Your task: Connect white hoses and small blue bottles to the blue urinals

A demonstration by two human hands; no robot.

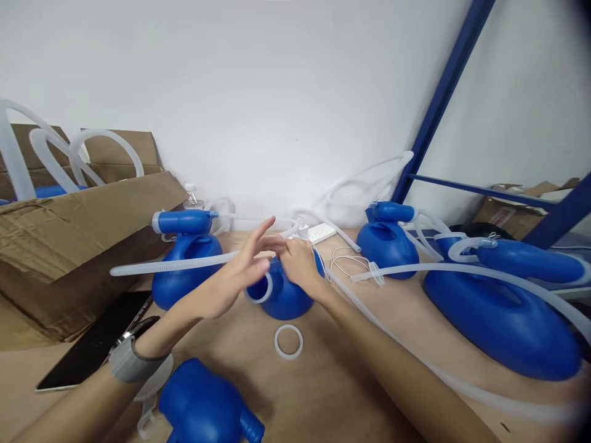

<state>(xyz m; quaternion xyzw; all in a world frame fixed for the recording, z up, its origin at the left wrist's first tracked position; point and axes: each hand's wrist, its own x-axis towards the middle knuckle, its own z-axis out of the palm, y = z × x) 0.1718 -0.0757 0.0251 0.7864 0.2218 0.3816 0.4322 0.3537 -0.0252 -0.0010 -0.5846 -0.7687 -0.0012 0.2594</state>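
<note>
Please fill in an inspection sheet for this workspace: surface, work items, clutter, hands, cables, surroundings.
Surface: wooden tabletop, with a short dark mark at lower right.
Work items: blue bottle at the hands, its round mouth uncovered; white ring lying flat in front of it.
Clutter: cardboard box holding pale hoses, flat black device beside it; more blue bottles on both sides.
Hands: left hand open, fingers spread; right hand curled at the bottle's top, grip unclear.
Cables: white power strip near the wall, thin white cable nearby.
Surroundings: white wall, blue metal frame at right.
Other people: nothing seen.
</note>
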